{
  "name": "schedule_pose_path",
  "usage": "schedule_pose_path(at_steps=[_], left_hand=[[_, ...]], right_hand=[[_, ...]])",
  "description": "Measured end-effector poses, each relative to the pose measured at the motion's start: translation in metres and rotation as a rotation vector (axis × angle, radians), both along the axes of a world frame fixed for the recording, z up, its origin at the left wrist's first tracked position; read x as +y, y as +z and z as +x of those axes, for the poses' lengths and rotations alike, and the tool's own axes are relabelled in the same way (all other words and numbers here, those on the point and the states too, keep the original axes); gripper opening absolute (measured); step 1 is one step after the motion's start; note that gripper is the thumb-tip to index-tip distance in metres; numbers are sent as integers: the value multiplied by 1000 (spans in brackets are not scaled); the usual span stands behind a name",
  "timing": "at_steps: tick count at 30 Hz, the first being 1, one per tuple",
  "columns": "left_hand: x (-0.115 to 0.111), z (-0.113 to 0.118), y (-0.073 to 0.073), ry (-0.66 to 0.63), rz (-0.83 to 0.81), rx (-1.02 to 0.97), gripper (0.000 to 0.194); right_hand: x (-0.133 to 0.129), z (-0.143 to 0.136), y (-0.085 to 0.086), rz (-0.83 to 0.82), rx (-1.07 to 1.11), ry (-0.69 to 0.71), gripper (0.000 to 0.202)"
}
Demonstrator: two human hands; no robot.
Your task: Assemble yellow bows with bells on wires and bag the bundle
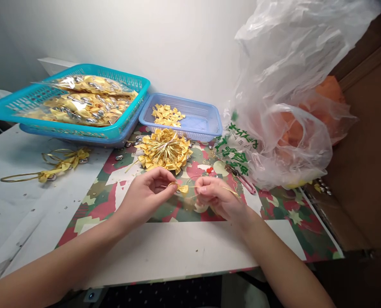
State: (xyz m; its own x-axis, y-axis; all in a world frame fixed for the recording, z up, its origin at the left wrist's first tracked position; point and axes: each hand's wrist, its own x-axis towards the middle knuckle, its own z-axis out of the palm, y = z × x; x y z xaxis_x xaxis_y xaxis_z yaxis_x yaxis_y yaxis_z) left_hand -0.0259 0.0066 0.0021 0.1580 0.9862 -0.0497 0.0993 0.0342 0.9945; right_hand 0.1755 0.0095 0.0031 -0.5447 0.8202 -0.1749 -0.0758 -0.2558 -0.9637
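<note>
At centre, a yellow ribbon bow (184,188), end pinched by the left hand (150,191) at nine o'clock, could deform if the right hand (220,196), gripping gold cord (193,187) at three, overtightens.

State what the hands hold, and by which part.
Gold cord with a yellow ribbon piece: left hand pinches at the piece's left end, right hand the cord.
</note>
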Motion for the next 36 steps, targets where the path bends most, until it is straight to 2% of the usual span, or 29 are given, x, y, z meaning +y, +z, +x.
schedule_pose_path(at_steps=[2,4,5,7,10,13,15,18,20,26,28,29,31,33,34,36], left_hand=[[0,0,-1,-94,-90,-19,17],[-2,0,0,-253,-208,-41,17],[-3,1,0,-331,-252,-48,17],[-5,2,0,-433,-287,-64,17],[-4,3,0,-437,-289,-112,17],[-1,1,-1,-295,-236,-154,15],[1,-1,-1,-197,-172,-166,12],[2,-3,-2,-121,-145,-177,11],[2,-3,-2,-71,-162,-200,12],[9,-2,2,114,-337,-447,19],[9,-3,6,54,-361,-541,18],[9,-4,8,-27,-365,-556,17],[6,-5,10,-263,-367,-456,14],[2,-6,7,-457,-304,-209,12],[1,-5,5,-506,-238,-63,10],[-1,-4,-1,-518,-42,205,7]], right_hand=[[3,3,1,275,-283,-272,18],[7,6,0,566,-568,-489,14],[10,7,-1,666,-662,-537,12],[13,10,-3,757,-737,-535,12],[16,14,-1,675,-655,-456,16],[13,14,3,519,-463,-293,26],[10,12,4,430,-370,-129,28],[5,7,1,369,-356,56,29],[4,5,-1,366,-386,87,26],[11,15,4,386,-273,-23,46],[14,19,4,390,-272,-99,48],[16,20,3,392,-278,-156,48],[20,21,-1,398,-277,-308,46],[25,20,-4,409,-255,-474,42],[27,21,-4,415,-242,-542,36],[30,22,-3,434,-230,-620,23]])
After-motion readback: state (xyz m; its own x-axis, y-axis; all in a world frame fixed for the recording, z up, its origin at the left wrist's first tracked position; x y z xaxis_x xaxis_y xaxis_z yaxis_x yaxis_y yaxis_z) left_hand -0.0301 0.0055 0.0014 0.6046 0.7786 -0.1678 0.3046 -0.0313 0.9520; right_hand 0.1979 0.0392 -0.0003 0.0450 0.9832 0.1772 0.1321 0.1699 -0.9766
